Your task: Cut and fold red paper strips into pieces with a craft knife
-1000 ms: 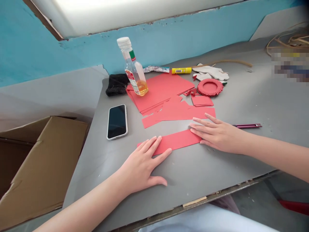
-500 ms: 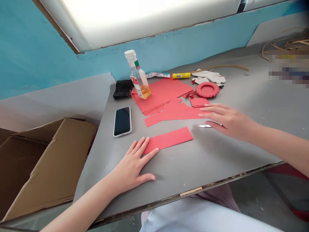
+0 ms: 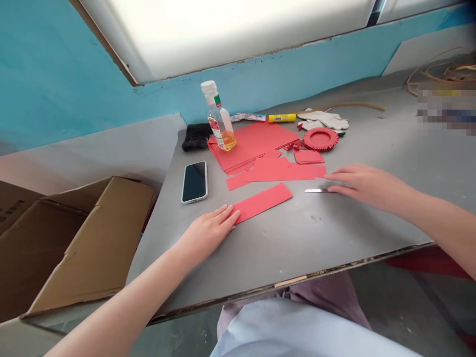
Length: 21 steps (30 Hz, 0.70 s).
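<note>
The left hand (image 3: pixel 210 230) is resting its fingers on the left end of a long red paper strip (image 3: pixel 264 202); whether it is gripping, I cannot tell. The strip is lying on the near side of the red paper scraps (image 3: pixel 277 170). Farther right, the right hand (image 3: pixel 366 186) is reaching its partly extended fingers over a slim silver-bladed knife (image 3: pixel 315 191), its grip unclear.

Bottle label (image 3: pixel 215 134), yellow tube (image 3: pixel 281 118), carton print (image 3: pixel 13 210) — all unreadable
</note>
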### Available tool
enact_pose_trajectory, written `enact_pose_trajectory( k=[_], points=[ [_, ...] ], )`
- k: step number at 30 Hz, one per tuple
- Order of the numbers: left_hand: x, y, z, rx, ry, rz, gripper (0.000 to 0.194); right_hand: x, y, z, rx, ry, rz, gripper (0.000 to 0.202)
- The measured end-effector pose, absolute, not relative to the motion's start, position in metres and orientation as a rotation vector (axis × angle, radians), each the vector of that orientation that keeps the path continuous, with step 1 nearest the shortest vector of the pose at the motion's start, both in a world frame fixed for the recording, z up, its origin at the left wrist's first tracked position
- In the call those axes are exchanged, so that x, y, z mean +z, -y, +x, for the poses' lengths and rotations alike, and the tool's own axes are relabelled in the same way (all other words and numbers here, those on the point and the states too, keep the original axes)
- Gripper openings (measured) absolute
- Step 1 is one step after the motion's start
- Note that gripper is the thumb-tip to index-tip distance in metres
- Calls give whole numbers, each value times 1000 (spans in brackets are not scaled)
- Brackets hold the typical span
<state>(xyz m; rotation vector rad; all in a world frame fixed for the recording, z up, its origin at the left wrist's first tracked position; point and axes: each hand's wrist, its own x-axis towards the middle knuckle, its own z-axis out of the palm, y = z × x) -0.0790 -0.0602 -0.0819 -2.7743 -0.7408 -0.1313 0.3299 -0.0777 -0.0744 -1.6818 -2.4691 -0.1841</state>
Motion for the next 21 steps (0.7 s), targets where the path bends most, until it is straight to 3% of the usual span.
enact_pose_trajectory(
  k=[5, 7, 11, 14, 17, 21],
  points=[
    [-72, 67, -69, -9, 692, -2751, 55, -102, 98, 385, -161, 2420, -1707, 27],
    [-65, 70, -67, -119, 820, -2871, 58, -108, 100, 388, -211, 2408, -1654, 27],
    [-57, 73, -54, -929, 1703, -2852, 37, -101, 103, 383, -250, 2325, -1598, 29],
    [-60, 80, -35, -1421, 2311, -2731, 34, -88, 111, 371, -188, 2213, -1680, 31],
    [-65, 92, -22, -1161, 2552, -3018, 39, -78, 123, 353, -176, 2160, -1689, 31],
    [-62, 102, -26, -531, 1982, -3115, 32, -74, 143, 322, -210, 2216, -1506, 28]
  ],
)
